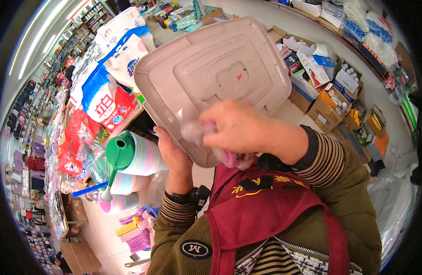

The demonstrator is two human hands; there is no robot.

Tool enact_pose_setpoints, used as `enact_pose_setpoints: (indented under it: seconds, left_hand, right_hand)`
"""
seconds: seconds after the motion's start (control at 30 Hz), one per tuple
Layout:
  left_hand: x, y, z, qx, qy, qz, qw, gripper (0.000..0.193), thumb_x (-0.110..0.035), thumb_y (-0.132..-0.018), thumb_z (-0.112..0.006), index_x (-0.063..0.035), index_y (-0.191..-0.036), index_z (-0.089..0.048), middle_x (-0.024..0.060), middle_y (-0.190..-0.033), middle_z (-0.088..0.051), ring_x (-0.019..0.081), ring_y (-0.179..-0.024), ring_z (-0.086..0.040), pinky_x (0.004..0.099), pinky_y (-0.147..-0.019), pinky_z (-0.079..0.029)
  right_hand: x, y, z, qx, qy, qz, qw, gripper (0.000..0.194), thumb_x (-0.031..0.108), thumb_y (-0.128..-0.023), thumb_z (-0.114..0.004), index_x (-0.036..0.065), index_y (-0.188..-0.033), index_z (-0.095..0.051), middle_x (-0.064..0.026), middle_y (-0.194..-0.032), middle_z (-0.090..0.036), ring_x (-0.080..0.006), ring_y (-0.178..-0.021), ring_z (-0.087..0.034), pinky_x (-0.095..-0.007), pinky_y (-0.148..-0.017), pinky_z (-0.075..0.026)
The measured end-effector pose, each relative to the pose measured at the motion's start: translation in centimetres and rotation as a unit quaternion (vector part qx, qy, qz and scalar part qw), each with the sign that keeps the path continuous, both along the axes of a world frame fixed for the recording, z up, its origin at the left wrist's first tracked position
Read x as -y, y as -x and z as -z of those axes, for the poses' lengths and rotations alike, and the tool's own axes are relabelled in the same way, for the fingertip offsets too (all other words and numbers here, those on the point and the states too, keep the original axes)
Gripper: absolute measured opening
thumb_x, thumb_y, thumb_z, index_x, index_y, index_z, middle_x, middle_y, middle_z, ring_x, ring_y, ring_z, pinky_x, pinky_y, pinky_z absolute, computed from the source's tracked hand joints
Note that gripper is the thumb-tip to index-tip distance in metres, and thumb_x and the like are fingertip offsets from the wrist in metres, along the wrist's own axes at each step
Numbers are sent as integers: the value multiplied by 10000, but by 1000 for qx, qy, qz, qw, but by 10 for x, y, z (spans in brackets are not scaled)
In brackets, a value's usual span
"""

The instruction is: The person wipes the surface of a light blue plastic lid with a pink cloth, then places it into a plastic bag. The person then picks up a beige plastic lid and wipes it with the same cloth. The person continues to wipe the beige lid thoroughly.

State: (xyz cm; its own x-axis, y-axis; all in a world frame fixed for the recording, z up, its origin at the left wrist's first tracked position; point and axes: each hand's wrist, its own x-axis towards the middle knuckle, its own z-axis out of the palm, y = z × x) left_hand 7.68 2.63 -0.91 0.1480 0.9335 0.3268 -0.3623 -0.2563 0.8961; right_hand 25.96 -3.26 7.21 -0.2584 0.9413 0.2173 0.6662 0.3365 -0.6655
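Note:
A large beige plastic storage-box lid (204, 72) is tilted up in front of me, with a small red mark on its recessed middle. My left hand (174, 156) grips its lower left edge, thumb against the rim. Over the lower part of the lid, my right hand (231, 130) is closed on a crumpled pink and white cloth (233, 160), partly hidden under the fingers. The right hand and the cloth are blurred. What the lid's far side rests on cannot be seen.
Stacked pastel plastic buckets (149, 154) and a green watering can (119, 149) stand left of my left hand. Behind them are bagged laundry detergent packs (107, 103). Open cardboard boxes of bottles (324, 108) line the right wall. Pink and yellow hangers (137, 230) lie lower left.

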Motion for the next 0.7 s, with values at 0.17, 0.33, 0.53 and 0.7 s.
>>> enact_pose_setpoints:
  seconds: [0.17, 0.33, 0.53, 0.7]
  left_hand:
    - [-5, -3, -6, 72, 35, 7, 997, 570, -519, -1044, -352, -49, -1325, -508, 79, -1215, -610, 198, -1070, -599, 327, -918, -488]
    - [-7, -11, -12, 62, 46, -48, 996, 555, -429, -1059, -362, 36, -1333, -493, 134, -1256, -586, 219, -1097, -598, 351, -959, -483]
    - [-4, -15, -17, 65, 18, -71, 995, 584, -453, -1059, -350, 28, -1368, -474, 134, -1285, -579, 225, -1136, -581, 346, -978, -469]
    - [-19, 17, -28, 116, 33, -53, 991, 619, -480, -1048, -378, 15, -1418, -416, 136, -1371, -527, 232, -1210, -539, 369, -1020, -440]
  right_hand:
    - [3, 27, 23, -41, -192, 40, 980, 281, 163, -750, -655, 33, -993, -595, -177, -916, -596, -358, -806, -627, -442, -723, -516]
    - [18, 51, 60, 114, -178, 6, 977, 290, 137, -714, -705, 34, -957, -586, -158, -941, -593, -304, -807, -652, -410, -695, -532]
    - [19, 1, 32, 209, -97, -131, 964, 195, 173, -717, -688, 73, -884, -676, -154, -843, -660, -314, -838, -673, -415, -729, -548]
    - [18, -71, 20, 250, 78, 112, 959, 221, 208, -734, -686, 55, -893, -703, -196, -861, -679, -384, -896, -652, -419, -777, -531]
